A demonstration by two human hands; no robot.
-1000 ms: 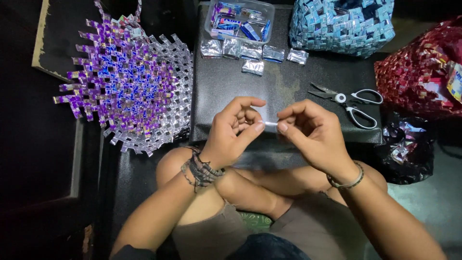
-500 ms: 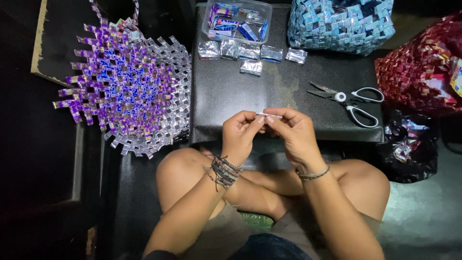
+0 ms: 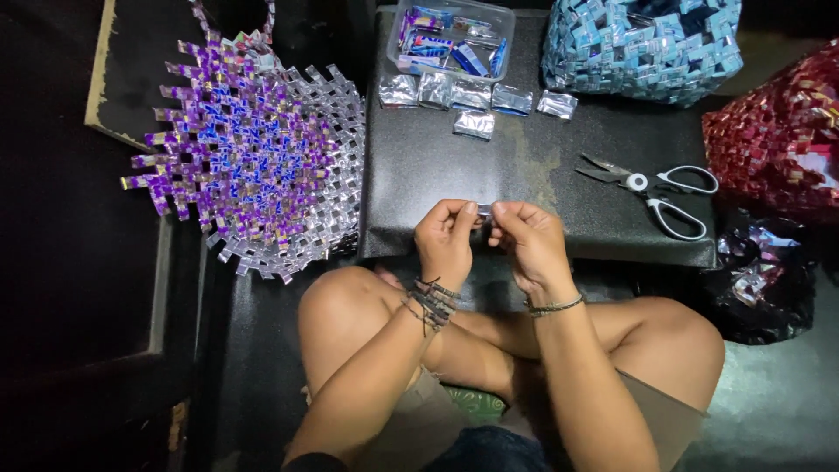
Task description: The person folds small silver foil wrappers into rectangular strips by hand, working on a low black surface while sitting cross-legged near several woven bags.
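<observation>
Knees crossed at the bottom of the view, with both forearms rising from them to meet over the near edge of a dark board [image 3: 542, 175]. The left hand [image 3: 446, 240] and right hand [image 3: 524, 240] are drawn close together, fingertips pinched shut on a small silvery strip [image 3: 484, 210] held between them; only a sliver of it shows between the thumbs, so its shape cannot be told. Cord bracelets [image 3: 428, 301] wrap the left wrist, a thin bangle [image 3: 555, 306] the right.

Right of the grip, on the board, lie scissors [image 3: 651, 183], blades shut and pointing toward the hands. Further right, off the board, sit a dark crinkled bag [image 3: 760, 271] and a red woven piece [image 3: 778, 131].

Left of the grip, a purple and silver woven mat [image 3: 253, 157] lies flat, its edge touching the board.

Beyond the grip, silver folded wrappers [image 3: 476, 96] lie in a loose row, one a little nearer than the rest. Behind them stands a clear tub [image 3: 450, 35] of blue and purple wrappers, and beside it a blue woven basket [image 3: 642, 44].
</observation>
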